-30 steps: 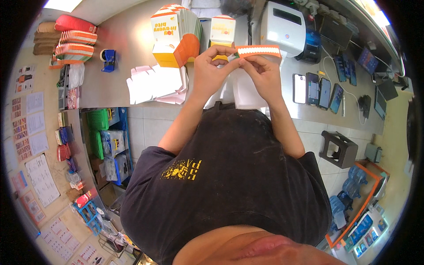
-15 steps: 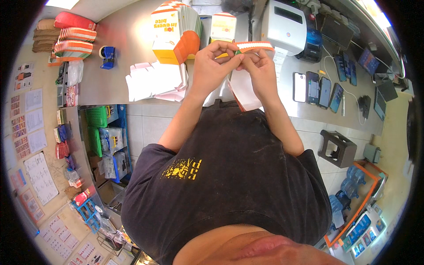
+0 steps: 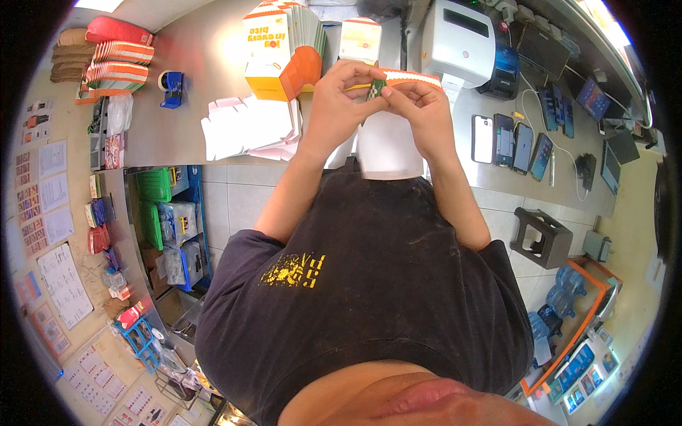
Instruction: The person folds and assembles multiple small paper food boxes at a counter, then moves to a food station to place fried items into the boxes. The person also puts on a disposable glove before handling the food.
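My left hand (image 3: 344, 96) and my right hand (image 3: 425, 106) meet above the steel counter (image 3: 199, 71), both pinching a flat orange-and-white cardboard box blank (image 3: 405, 77). The blank sticks out to the right over my right fingers. Under my hands lies a white sheet (image 3: 387, 145) on the counter's front edge. Just left of my left hand stands a stack of folded orange-and-white boxes (image 3: 280, 46).
A pile of white and pink flat blanks (image 3: 249, 128) lies left of my arms. A white label printer (image 3: 462, 42) stands at the back, several phones (image 3: 515, 138) lie in a row to the right. Red and striped stacks (image 3: 114, 57) sit far left beside a blue tape dispenser (image 3: 172, 89).
My hands have drawn closer together and slightly nearer to me, folding the box blank between them. Its free end now shows less to the right.
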